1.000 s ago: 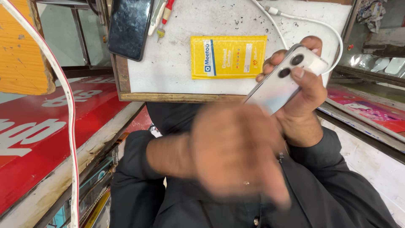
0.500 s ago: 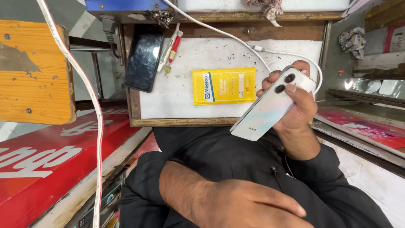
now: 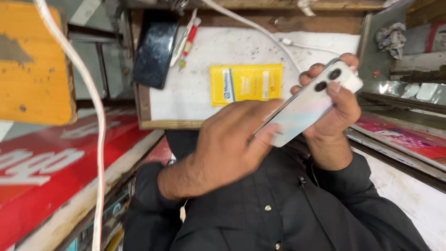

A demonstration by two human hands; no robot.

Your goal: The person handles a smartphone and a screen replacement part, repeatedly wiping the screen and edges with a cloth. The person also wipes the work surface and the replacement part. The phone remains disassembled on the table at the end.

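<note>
My right hand holds a white phone up in front of my chest, back side facing me, its two camera lenses at the upper end. My left hand has come up from below, and its fingertips lie on the phone's lower end; I cannot tell whether they grip it. Both my sleeves are black.
A white work board in a wooden frame carries a yellow packet, a dark phone, a red-tipped pen and a white cable. To the left stand a yellow wooden block and a red sign panel, crossed by a white cord.
My left hand rose from my lap to the phone's lower end. My right hand kept hold of the phone and stayed near the board's right edge.
</note>
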